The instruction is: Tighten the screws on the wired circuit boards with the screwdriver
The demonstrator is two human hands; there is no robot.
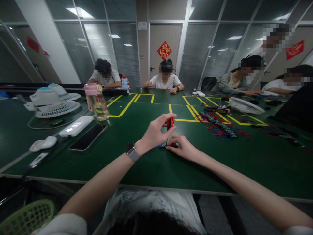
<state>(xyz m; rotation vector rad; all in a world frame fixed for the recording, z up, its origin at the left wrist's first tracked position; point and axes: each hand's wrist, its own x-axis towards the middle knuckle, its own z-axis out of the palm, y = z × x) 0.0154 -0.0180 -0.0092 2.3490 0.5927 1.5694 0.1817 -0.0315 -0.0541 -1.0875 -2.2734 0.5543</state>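
My left hand (156, 132), with a watch on its wrist, pinches the orange and black handle of a small screwdriver (170, 122) held upright over the green table (151, 169). The tool's tip points down at a small part with blue wires (161, 146) lying on the table. My right hand (182, 147) is closed with its fingers pressed down on that small part, right beside the tip. What the part is exactly stays too small to make out.
A black phone (88, 136), a white power bank (76, 126), a pink-lidded bottle (96, 101) and white fan parts (55, 102) lie at the left. A pile of red and blue wired parts (220, 125) sits at the right. Several other people sit around the table. A green basket (26, 217) is at bottom left.
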